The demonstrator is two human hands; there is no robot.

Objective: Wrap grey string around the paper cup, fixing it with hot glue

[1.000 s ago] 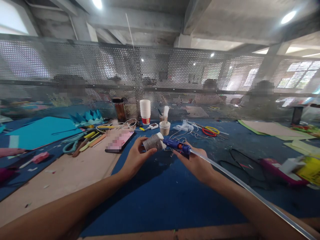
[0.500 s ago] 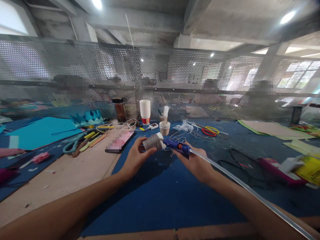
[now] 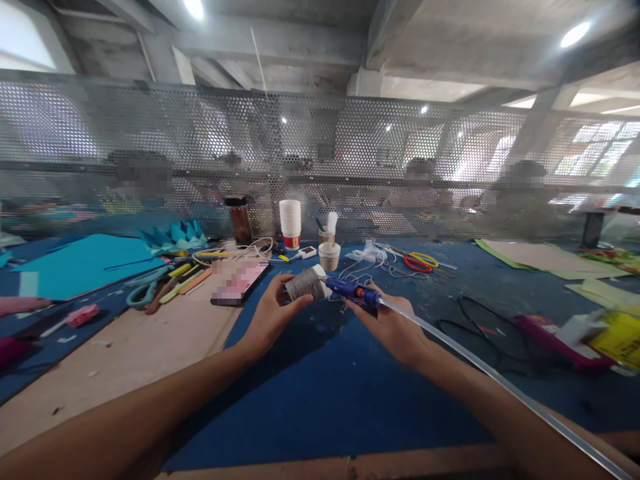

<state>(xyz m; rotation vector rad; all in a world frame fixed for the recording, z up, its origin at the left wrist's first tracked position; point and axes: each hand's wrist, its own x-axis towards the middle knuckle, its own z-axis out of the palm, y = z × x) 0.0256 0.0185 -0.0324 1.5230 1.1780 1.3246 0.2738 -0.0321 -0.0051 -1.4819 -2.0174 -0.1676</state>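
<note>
My left hand (image 3: 271,315) is closed round a small cup wrapped in grey twine (image 3: 305,285), held on its side above the blue table (image 3: 320,400). My right hand (image 3: 393,327) grips a blue hot glue gun (image 3: 353,291), whose nozzle touches the white rim end of the cup. A long clear glue stick (image 3: 500,385) runs back from the gun over my right forearm toward the lower right corner.
A phone (image 3: 239,281) lies just left of my hands on a brown board (image 3: 145,347). Behind stand stacked paper cups (image 3: 291,223), a small pot (image 3: 329,256), a dark jar (image 3: 240,219) and scissors (image 3: 421,261). Teal paper (image 3: 85,261) lies left, packets (image 3: 595,337) right. A perforated metal screen (image 3: 320,160) closes the far side.
</note>
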